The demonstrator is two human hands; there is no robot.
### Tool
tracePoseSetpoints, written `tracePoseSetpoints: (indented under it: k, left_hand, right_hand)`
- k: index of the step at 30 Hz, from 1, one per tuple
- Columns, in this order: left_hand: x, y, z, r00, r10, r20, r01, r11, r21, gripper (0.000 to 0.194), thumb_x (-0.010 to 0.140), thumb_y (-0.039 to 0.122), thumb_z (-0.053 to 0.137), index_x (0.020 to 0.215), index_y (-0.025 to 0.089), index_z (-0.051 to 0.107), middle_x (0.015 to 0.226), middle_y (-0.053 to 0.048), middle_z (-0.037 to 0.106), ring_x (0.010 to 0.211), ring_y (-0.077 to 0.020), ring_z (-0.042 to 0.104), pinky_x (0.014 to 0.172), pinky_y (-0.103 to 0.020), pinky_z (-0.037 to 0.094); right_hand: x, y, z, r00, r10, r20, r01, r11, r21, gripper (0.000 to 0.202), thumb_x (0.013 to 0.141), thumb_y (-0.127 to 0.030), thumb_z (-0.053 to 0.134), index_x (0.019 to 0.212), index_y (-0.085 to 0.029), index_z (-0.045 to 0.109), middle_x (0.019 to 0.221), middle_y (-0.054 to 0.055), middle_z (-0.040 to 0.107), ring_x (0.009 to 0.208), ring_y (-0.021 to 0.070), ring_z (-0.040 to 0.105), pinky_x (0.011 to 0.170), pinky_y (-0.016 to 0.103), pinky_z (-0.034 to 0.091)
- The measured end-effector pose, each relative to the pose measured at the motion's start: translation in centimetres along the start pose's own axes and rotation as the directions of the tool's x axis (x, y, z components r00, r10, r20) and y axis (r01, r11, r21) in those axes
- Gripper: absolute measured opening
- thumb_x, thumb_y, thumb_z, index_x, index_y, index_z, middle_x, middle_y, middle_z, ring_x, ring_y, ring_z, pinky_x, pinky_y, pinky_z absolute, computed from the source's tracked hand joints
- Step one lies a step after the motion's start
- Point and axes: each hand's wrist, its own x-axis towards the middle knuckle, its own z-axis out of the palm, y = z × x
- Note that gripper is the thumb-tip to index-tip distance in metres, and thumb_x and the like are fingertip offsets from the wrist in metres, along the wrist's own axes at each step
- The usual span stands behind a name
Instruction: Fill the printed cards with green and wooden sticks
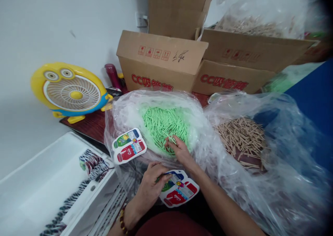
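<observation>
My left hand (152,183) is closed on the upper left edge of a bottle-shaped printed card (179,191) with red, blue and green pictures, held low over my lap. Up and to the right, my right hand (179,149) pinches a few green sticks (171,138) at the near edge of a heap of green sticks (161,120). This heap lies in an open clear plastic bag (125,107). A second printed card (130,146) rests on the bag's left side. Brown sticks (243,135) fill another open plastic bag at the right.
Behind the bags stand open cardboard boxes (158,62) with red print. A yellow fan (75,95) and a dark red bottle (112,76) are at the back left. At lower left, a white bin (39,170) holds a row of packed cards (78,191).
</observation>
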Motion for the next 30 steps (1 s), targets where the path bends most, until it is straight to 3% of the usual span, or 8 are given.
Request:
tracePoseSetpoints:
  k: [5,9,13,19,21,25,30]
  left_hand:
    - [0.2,-0.2,-0.6,0.995,-0.095,-0.015,0.094,0.995,-0.043,0.021,0.09,0.028,0.053,0.077,0.019,0.066,0.071,-0.002,0.061,0.08,-0.0175,0.055,0.077,-0.027,0.043]
    - [0.2,-0.4,-0.8,0.994,-0.111,-0.017,0.11,0.992,-0.059,0.02,0.09,0.029,0.053,0.078,0.019,0.067,0.073,-0.002,0.062,0.081,-0.0177,0.056,0.075,-0.026,0.044]
    - [0.0,-0.7,-0.8,0.991,-0.13,-0.015,0.128,0.99,-0.066,0.02,0.089,0.03,0.054,0.079,0.019,0.067,0.077,-0.003,0.065,0.081,-0.0174,0.057,0.075,-0.026,0.044]
    - [0.2,-1.1,-0.8,0.988,-0.153,-0.037,0.15,0.986,-0.077,0.021,0.089,0.03,0.055,0.076,0.018,0.066,0.075,-0.002,0.064,0.077,-0.0165,0.057,0.072,-0.025,0.044]
    - [0.2,-1.0,-0.9,0.983,-0.179,-0.038,0.175,0.98,-0.094,0.022,0.088,0.031,0.055,0.076,0.018,0.066,0.075,-0.002,0.063,0.077,-0.0164,0.057,0.072,-0.024,0.044]
    - [0.4,-0.7,-1.3,0.968,-0.249,-0.03,0.243,0.959,-0.144,0.022,0.087,0.033,0.056,0.077,0.017,0.068,0.075,-0.003,0.064,0.072,-0.0159,0.057,0.067,-0.024,0.044]
    - [1.0,-1.5,-1.4,0.944,-0.329,0.009,0.321,0.916,-0.242,0.024,0.085,0.037,0.057,0.079,0.017,0.069,0.071,-0.001,0.063,0.067,-0.0146,0.053,0.06,-0.021,0.042]
  right_hand:
    - [-0.5,0.2,0.2,0.998,-0.038,0.056,0.044,0.991,-0.125,0.016,0.084,-0.032,0.052,0.096,-0.024,0.058,0.081,-0.001,0.063,0.073,0.0169,0.055,0.072,0.03,0.04]
    - [0.1,0.1,-0.2,0.998,0.013,0.06,-0.018,0.997,0.071,0.013,0.084,-0.034,0.051,0.08,-0.022,0.055,0.07,-0.002,0.061,0.066,0.0152,0.053,0.068,0.029,0.04]
    - [1.0,-0.1,-0.8,0.998,0.053,-0.038,-0.037,0.944,0.328,0.017,0.079,-0.036,0.058,0.085,-0.022,0.052,0.066,-0.004,0.059,0.061,0.0143,0.053,0.065,0.029,0.042]
    - [0.0,0.1,-0.6,1.0,0.026,-0.011,-0.024,0.991,0.133,0.012,0.081,-0.034,0.058,0.086,-0.024,0.057,0.077,-0.001,0.066,0.077,0.0179,0.058,0.078,0.033,0.043]
    - [0.2,0.0,-0.6,0.996,0.067,-0.059,-0.055,0.98,0.19,0.014,0.078,-0.035,0.061,0.085,-0.023,0.058,0.073,-0.001,0.065,0.073,0.0179,0.059,0.073,0.032,0.044]
    - [1.6,-1.0,-1.3,0.984,0.152,-0.092,-0.089,0.87,0.485,0.026,0.07,-0.037,0.069,0.086,-0.02,0.057,0.068,-0.001,0.065,0.069,0.0183,0.063,0.067,0.033,0.048]
    - [2.1,-2.7,-2.2,0.982,0.17,-0.08,-0.054,0.663,0.746,0.025,0.07,-0.03,0.074,0.087,-0.021,0.057,0.075,0.0,0.068,0.083,0.0221,0.067,0.077,0.039,0.053]
